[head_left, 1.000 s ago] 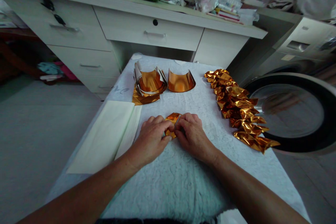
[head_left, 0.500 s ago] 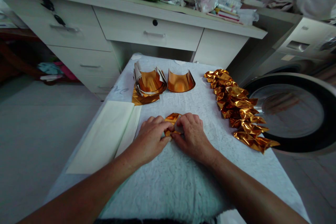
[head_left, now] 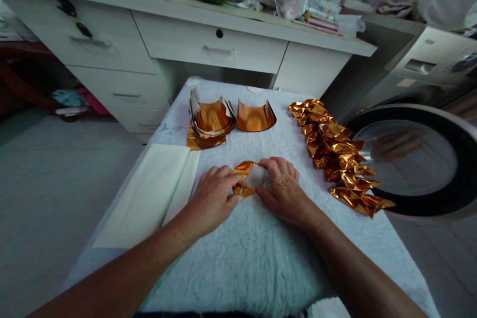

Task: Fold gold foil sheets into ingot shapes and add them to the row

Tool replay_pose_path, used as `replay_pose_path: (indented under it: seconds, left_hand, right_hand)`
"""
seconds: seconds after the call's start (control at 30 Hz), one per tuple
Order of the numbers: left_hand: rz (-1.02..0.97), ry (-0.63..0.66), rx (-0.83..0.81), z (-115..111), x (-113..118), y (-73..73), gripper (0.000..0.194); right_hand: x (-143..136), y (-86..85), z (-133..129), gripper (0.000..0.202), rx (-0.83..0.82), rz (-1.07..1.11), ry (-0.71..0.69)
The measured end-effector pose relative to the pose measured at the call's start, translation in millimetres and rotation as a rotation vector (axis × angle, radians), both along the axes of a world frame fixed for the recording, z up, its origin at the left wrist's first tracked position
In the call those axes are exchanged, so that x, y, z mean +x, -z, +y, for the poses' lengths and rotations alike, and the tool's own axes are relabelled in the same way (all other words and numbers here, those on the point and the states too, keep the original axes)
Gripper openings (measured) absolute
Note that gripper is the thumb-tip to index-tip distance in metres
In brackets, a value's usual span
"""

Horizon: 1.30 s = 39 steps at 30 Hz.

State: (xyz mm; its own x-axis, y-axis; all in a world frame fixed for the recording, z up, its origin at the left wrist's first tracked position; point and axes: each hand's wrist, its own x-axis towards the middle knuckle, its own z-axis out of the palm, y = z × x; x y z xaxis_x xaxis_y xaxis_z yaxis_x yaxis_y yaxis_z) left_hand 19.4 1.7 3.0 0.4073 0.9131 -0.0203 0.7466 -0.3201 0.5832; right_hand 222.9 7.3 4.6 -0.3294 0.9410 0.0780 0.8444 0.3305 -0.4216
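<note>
Cloth-covered table (head_left: pixel 231 268), gold foil (head_left: pixel 245 167) crosswise between hands (head_left: pixel 215 190) (head_left: pixel 282 190)

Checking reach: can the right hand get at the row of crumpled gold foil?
Likely yes: only tablecloth shows between the right hand and the row of crumpled gold foil. Its fingers appear to be touching the foil piece, though.
</note>
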Motion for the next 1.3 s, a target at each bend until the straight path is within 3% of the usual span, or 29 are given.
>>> replay_pose_path:
  seconds: [0.1, 0.3, 0.47, 0.63, 0.73, 0.83, 0.93, 1.03, 1.13, 1.3]
  left_hand:
    - [-0.001, 0.002, 0.007, 0, 0, 0.2, 0.025]
    - [0.003, 0.007, 0.035, -2, 0, 0.3, 0.025]
    - [0.011, 0.005, 0.071, -3, 2, -0.8, 0.016]
    - [0.001, 0.001, 0.093, -1, 3, 1.0, 0.016]
    - [-0.026, -0.003, 0.100, 0, 4, 4.1, 0.014]
    - [-0.010, -0.095, 0.162, -1, 3, 8.1, 0.009]
    - [0.057, -0.229, 0.230, -1, 2, 11.5, 0.033]
    - [0.116, -0.267, 0.224, -2, 1, 12.7, 0.050]
    - [0.122, -0.241, 0.191, -3, 1, 11.8, 0.044]
    - [0.065, -0.179, 0.170, -4, 1, 8.5, 0.027]
  right_hand:
    - [5, 0.3, 3, 0.049, 0.037, 0.052, -0.021]
    - [6, 4.1, 14, 0.071, 0.064, 0.156, -0.205]
    - [-3, 3.1, 17, 0.061, 0.013, 0.146, -0.259]
    - [-7, -3.3, 15, 0.029, 0.023, 0.166, -0.214]
    - [-9, -3.3, 17, 0.026, 0.034, 0.156, -0.178]
    - [-8, 1.3, 19, 0.023, 0.036, 0.141, -0.148]
    - [-7, 6.5, 21, 0.013, 0.045, 0.155, -0.100]
    - [-7, 8.2, 20, 0.009, 0.046, 0.169, -0.055]
    - [-8, 5.9, 18, 0.016, 0.024, 0.137, -0.044]
    - [-9, -0.3, 17, 0.006, 0.005, 0.131, -0.038]
